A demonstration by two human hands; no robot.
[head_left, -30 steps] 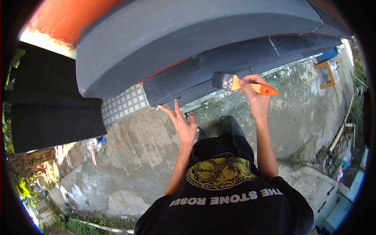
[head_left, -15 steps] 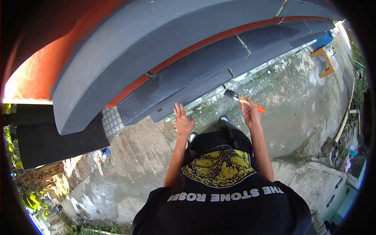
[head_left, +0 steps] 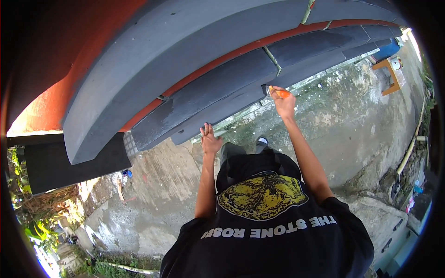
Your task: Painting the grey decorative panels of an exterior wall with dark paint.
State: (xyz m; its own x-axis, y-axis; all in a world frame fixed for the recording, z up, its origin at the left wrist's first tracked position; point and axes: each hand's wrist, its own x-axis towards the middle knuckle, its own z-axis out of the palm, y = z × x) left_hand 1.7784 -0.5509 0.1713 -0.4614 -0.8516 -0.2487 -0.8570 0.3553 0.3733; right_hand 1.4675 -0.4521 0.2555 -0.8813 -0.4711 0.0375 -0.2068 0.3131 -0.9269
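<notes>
My right hand (head_left: 285,107) is closed around the orange handle of a paintbrush (head_left: 282,93). The brush's dark bristles meet the lower face of a dark grey stepped ledge (head_left: 218,111), close to an unpainted joint line. To the left, my left hand (head_left: 211,142) holds nothing; its fingers stretch toward the ledge's bottom edge, and I cannot tell whether they touch it. Wet-looking darker grey paint covers part of the ledge's upper step. A pale green joint strip (head_left: 272,61) crosses that step above the brush.
A broad grey curved slab (head_left: 153,60) overhangs the ledge, with a red band below it. Stained concrete ground (head_left: 343,125) spreads around my feet. At the far right stand a wooden stool (head_left: 393,76) and a blue drum (head_left: 387,50). A black panel (head_left: 74,162) lies at left.
My right hand has moved up and slightly left, bringing the brush from above the ground to the ledge face. My left hand has shifted slightly left, its fingers drawn closer together.
</notes>
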